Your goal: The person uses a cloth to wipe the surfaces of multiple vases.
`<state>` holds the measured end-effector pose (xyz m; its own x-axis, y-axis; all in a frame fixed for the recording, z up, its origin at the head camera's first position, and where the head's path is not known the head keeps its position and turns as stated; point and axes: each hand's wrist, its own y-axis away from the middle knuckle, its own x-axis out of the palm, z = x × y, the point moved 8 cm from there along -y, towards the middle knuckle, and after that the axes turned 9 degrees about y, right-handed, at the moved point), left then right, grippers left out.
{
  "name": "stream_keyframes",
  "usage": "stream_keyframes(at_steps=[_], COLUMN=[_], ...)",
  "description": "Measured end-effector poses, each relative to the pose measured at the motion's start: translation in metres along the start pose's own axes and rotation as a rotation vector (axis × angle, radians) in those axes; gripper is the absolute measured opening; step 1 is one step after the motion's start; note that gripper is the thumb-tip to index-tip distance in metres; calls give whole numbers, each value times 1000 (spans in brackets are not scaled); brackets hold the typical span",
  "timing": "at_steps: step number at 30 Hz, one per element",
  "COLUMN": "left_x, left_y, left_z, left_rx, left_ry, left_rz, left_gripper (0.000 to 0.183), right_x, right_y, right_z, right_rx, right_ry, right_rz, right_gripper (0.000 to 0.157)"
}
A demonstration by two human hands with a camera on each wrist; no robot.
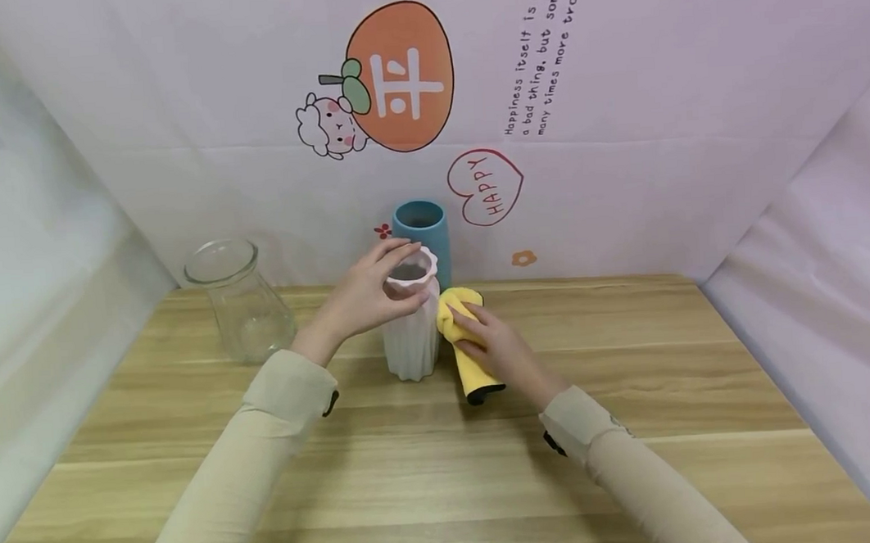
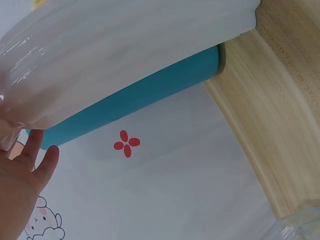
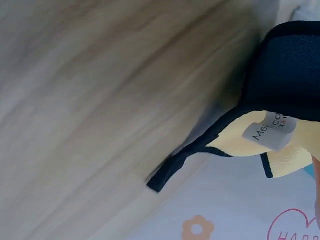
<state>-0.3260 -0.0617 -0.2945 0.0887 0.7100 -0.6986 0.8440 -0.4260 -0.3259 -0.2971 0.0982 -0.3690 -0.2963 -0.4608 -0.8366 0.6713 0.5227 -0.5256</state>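
A white fluted vase (image 1: 412, 338) with a scalloped rim stands upright near the middle of the table. My left hand (image 1: 366, 296) grips it near the top, thumb on the near side and fingers across the far rim. In the left wrist view the vase (image 2: 125, 45) fills the upper part, the left hand (image 2: 22, 185) at its rim end. Against the vase's right side, my right hand (image 1: 494, 346) holds a bunched yellow cloth (image 1: 476, 374) with dark edging. The right wrist view shows the cloth's dark side (image 3: 285, 70) and a printed label (image 3: 271, 132).
Right behind the white vase stands a blue vase (image 1: 433, 243), close to the back wall. A clear glass vase (image 1: 248, 314) is at the left, near the left forearm. The wooden table (image 1: 416, 477) ends at a printed white backdrop (image 1: 623, 204), with white sheets on both sides.
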Motion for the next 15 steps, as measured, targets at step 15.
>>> stream_keyframes(at_steps=[15], left_x=[0], left_y=[-1], left_z=[0], left_rx=[-63], left_ry=[-45], left_rz=[-74], left_gripper=[66], right_x=[38], right_y=[22], right_z=[-8], right_rx=[-28], right_ry=[269], right_rz=[311], right_gripper=[42])
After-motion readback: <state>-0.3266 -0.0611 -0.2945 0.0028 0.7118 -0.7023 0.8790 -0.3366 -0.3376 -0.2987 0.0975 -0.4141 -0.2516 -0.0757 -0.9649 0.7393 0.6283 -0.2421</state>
